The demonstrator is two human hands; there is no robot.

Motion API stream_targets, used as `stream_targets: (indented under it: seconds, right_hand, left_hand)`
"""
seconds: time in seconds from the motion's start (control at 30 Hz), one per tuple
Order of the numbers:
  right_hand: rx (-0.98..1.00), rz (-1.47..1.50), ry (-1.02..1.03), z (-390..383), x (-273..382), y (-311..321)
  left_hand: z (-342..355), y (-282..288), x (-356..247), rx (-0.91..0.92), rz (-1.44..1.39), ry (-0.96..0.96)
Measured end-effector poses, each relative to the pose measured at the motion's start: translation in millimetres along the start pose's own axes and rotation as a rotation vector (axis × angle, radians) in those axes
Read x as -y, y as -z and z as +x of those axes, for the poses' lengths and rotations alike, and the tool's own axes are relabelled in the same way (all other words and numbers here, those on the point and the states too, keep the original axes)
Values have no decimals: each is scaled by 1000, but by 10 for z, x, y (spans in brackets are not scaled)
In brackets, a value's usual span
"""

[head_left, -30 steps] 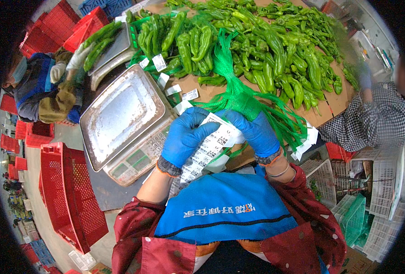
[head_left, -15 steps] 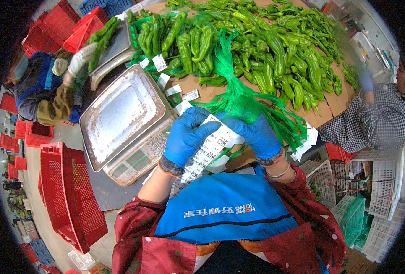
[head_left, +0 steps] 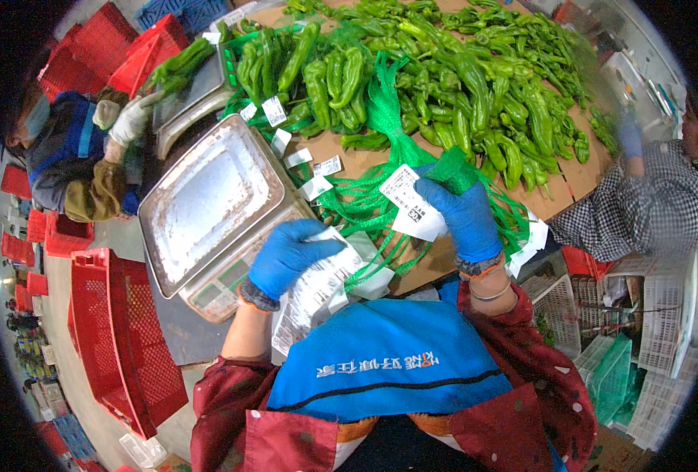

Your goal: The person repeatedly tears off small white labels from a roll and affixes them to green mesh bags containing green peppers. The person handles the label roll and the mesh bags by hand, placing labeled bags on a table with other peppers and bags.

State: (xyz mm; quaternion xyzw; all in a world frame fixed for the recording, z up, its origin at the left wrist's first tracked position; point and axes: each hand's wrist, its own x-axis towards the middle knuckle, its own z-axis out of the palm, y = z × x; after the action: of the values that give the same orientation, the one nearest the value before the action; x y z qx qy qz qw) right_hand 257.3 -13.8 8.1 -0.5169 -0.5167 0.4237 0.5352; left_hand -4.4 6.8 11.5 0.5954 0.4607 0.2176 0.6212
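Note:
My left hand (head_left: 287, 259), in a blue glove, is closed on a strip of white printed labels (head_left: 309, 303) that hangs down over my apron. A single white label (head_left: 412, 206) is pinched in my right hand (head_left: 465, 216), also blue-gloved. Green mesh netting (head_left: 453, 167) bunches at the top of that hand; whether the fingers grip it too is hard to tell. Beneath the hands, long green mesh bags (head_left: 392, 118) lie spread on the table, several with white tags at their ends.
A scale with a metal tray (head_left: 215, 197) stands left of my hands. Green peppers (head_left: 475, 86) pile up beyond the netting. A red crate (head_left: 121, 338) is at lower left. One co-worker (head_left: 81, 157) handles bagged peppers at another scale; another (head_left: 640, 197) is at right.
My hands have moved apart, and one label has come away from the strip with my right hand. My left hand has drawn down and left. The co-worker's bagged peppers have shifted on the far scale.

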Motion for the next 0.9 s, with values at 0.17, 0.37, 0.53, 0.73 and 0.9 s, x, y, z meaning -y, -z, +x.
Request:
stream_targets:
  seconds: [0.17, 0.37, 0.53, 0.73, 0.9]
  right_hand:
    - [215, -96, -5, -23, -11, -190]
    - [435, -103, -56, -18, -12, -5]
    - [349, 403, -190, -79, -41, 325]
    - [349, 444, -189, -50, 135, 209]
    - [479, 182, -30, -30, 143, -308]
  left_hand:
    - [116, -49, -127, 86, -98, -483]
    - [226, -66, -155, -109, 242, -256]
    - [156, 399, 95, -153, 254, 35]
    - [-236, 515, -112, -339, 112, -151]
    - [-20, 72, -325, -343, 208, -452]
